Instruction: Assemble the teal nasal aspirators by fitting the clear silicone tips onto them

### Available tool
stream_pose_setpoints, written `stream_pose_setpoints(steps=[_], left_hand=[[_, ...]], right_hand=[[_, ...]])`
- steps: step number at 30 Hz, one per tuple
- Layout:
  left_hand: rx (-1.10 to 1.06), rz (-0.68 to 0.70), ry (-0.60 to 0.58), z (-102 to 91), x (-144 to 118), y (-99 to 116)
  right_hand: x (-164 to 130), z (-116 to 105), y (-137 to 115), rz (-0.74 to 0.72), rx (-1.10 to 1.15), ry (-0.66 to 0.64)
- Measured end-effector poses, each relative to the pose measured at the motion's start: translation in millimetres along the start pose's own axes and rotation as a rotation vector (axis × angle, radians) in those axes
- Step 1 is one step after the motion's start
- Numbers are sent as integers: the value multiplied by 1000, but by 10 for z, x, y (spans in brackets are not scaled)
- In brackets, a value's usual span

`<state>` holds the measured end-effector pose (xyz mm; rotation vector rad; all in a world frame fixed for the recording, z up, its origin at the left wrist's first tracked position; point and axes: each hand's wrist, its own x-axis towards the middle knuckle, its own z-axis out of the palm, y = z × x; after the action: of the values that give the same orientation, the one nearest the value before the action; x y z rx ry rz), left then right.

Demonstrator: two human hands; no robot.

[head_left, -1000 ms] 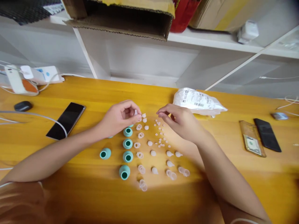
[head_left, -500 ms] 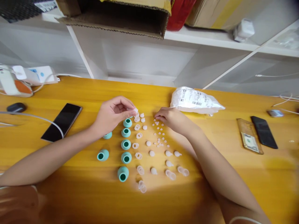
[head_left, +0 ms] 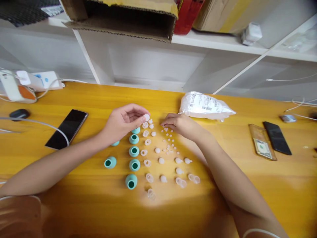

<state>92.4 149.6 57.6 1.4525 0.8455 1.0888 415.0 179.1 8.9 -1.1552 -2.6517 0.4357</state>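
Left hand (head_left: pixel 121 124) had a tight fingertip grip on a small pale cap (head_left: pixel 146 117), held just above the far end of the rows on the yellow tabletop (head_left: pixel 247 185); right hand (head_left: pixel 178 125) rested w/ fingers curled over the tiny beads (head_left: pixel 169 145), pinch state can't be told. Risk, probably: cap is slick & tiny, so it could pop out and scatter the teal cups (head_left: pixel 134 151) or clear rings (head_left: pixel 145 152). Cap's too small to tell its long axis or which way it pointed.
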Motion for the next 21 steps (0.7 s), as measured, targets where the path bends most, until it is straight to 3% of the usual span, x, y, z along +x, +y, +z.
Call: stream_pose_setpoints(steps=[12,15,18,21], left_hand=[[-27,-66,17,38,-36,36],[-57,-62,-11,61,-63,61],[-94,-70,-65,90,-101,87],[-139,-80,-102,126,-161,128]], right_hand=[[-13,-32,9,-65,35,67],[-28,-143,-184,-85,114,237],[-44,-267,-501,-138,249,486],[-59,-337,-839,-193,329,636]])
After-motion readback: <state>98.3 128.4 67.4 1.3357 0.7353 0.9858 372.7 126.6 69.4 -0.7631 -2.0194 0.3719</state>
